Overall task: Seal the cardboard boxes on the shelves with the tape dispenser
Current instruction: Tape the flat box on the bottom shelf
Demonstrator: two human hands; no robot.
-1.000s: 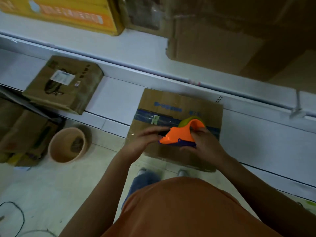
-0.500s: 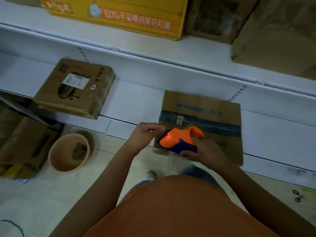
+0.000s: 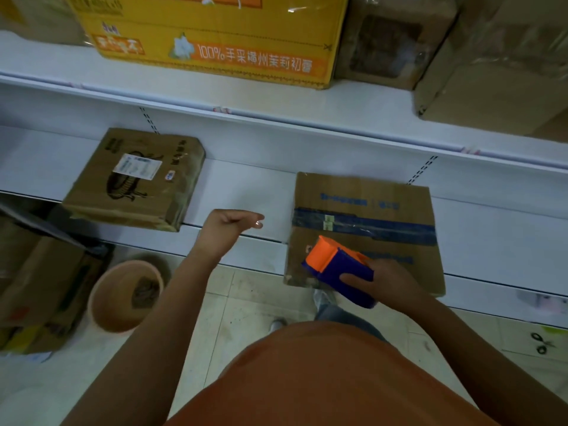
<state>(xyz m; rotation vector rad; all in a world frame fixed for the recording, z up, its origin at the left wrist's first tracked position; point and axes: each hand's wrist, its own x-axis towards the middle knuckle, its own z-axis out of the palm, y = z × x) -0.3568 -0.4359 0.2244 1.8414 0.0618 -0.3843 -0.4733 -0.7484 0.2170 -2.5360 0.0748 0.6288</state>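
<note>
Tape dispenser (image 3: 338,269), orange at the front and purple behind, held over the near corner of a flat cardboard box (image 3: 365,229) on the lower shelf (image 3: 242,192); right hand (image 3: 384,282) fingers curl round its body. Blue tape band crosses the box top. Left hand (image 3: 227,226) hovers beside the box, fingers loosely curled, holding nothing. Printing on the box is blurred; the tape roll is hidden; a second box (image 3: 135,179) lies further left.
</note>
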